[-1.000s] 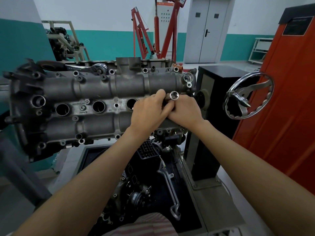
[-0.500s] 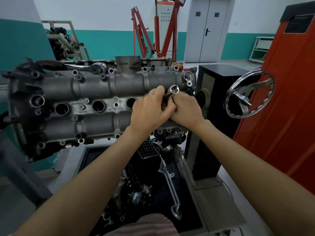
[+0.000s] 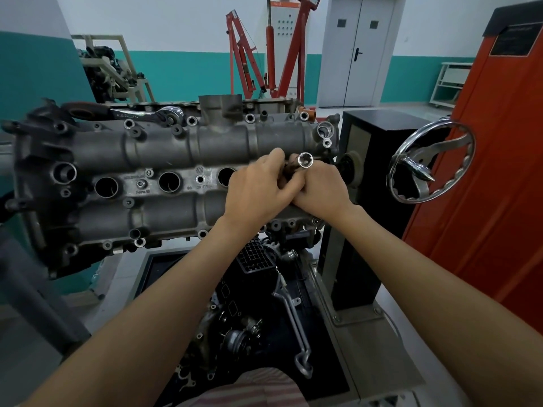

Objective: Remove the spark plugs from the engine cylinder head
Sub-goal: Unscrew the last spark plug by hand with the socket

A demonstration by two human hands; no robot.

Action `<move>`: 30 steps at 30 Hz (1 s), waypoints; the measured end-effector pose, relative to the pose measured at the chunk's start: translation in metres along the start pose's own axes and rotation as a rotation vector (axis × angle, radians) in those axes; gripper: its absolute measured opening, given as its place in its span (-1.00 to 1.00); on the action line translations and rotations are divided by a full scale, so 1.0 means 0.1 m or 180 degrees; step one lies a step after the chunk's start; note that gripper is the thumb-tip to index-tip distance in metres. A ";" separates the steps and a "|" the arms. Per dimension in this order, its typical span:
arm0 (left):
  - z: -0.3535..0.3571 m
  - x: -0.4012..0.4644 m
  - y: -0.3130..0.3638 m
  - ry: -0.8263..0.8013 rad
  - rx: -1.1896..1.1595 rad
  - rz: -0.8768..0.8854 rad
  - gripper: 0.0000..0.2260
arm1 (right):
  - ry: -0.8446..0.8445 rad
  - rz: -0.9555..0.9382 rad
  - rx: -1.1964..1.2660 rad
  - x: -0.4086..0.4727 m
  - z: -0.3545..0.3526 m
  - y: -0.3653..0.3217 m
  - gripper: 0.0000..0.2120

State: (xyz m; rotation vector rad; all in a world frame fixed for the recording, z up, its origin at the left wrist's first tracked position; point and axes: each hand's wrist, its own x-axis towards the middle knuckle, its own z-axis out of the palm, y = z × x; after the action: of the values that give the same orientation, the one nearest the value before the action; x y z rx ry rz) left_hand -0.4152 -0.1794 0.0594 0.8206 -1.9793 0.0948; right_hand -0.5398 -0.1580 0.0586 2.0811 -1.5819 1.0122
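Writing: a round VW badge [image 3: 200, 170] is cast into the middle strip of the cylinder head [image 3: 164, 154]; beside it run embossed characters too small to read surely. The plate on the orange cabinet [image 3: 496, 183] carries text that is illegible.
Cylinder head: grey cast metal, mounted on its side on a stand, its top face turned toward the camera; it fills the left and centre of the view.
Plug wells: three open round wells [image 3: 169, 182] show in a row along the middle strip; the rightmost position is covered by the hands.
Socket: a shiny tubular socket [image 3: 305, 160] stands out toward the camera at the right end of the head, its open end showing.
Left hand: the left hand [image 3: 258, 189] is curled around the socket's shaft from the left.
Right hand: the right hand [image 3: 320, 188] is wrapped around it from the right, touching the left hand.
Hidden: the socket's lower end and any spark plug are behind the fingers.
Ratchet: a chrome ratchet wrench [image 3: 150, 113] lies on the upper edge of the head.
Stand: a chrome handwheel [image 3: 432, 163] sits on a black column [image 3: 364, 201] right of the head.
Below: dark engine parts and a bent metal rod [image 3: 293, 324] lie in a black tray.
Room: white and teal walls, a red engine hoist [image 3: 264, 54], a grey double door [image 3: 357, 51].
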 end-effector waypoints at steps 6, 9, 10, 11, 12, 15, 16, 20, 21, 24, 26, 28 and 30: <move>0.02 0.00 -0.03 -0.0005 0.0084 0.0007 -0.73 | -0.0197 0.0235 -0.0107 0.04 0.04 0.05 -0.75; 0.04 0.00 -0.05 0.0028 0.0204 -0.0039 -0.67 | -0.0135 0.0295 -0.0072 0.04 0.03 0.05 -0.67; 0.04 0.00 -0.05 0.0051 0.0181 -0.0051 -0.66 | -0.0125 0.0295 -0.0070 0.04 0.03 0.05 -0.66; 0.04 0.00 -0.05 0.0052 0.0163 -0.0054 -0.66 | -0.0122 0.0278 -0.0102 0.03 0.03 0.05 -0.66; 0.03 0.00 -0.04 0.0035 0.0152 -0.0045 -0.66 | -0.0134 0.0259 -0.0145 0.03 0.02 0.06 -0.65; 0.01 0.00 -0.02 0.0026 0.0056 -0.0010 -0.67 | -0.0177 0.0121 -0.0143 0.02 0.02 0.05 -0.69; 0.00 0.00 -0.01 0.0015 0.0013 0.0000 -0.68 | -0.0174 0.0085 -0.0082 0.02 0.01 0.04 -0.77; 0.00 0.00 0.00 0.0009 -0.0062 -0.0018 -0.68 | -0.0140 0.0174 0.0124 0.02 0.02 0.03 -0.85; 0.00 0.00 -0.01 -0.0003 -0.0014 -0.0009 -0.68 | -0.0173 0.0215 0.0096 0.03 0.02 0.04 -0.84; 0.02 0.00 -0.03 -0.0028 0.0020 -0.0075 -0.67 | -0.0195 0.0202 -0.0074 0.03 0.01 0.04 -0.73; 0.02 0.00 -0.04 0.0035 -0.0021 -0.0101 -0.65 | -0.0106 0.0185 -0.0005 0.03 0.01 0.03 -0.73; 0.01 0.00 -0.04 0.0062 -0.0028 -0.0083 -0.62 | -0.0069 0.0205 -0.0039 0.02 0.02 0.04 -0.70; 0.01 0.00 -0.03 -0.0002 0.0027 -0.0055 -0.59 | -0.0089 0.0146 -0.0091 0.02 0.02 0.04 -0.72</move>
State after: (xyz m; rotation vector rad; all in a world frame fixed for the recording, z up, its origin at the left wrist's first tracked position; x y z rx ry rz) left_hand -0.4147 -0.1820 0.0582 0.8432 -1.9733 0.0930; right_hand -0.5428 -0.1617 0.0580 2.0576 -1.6550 0.9739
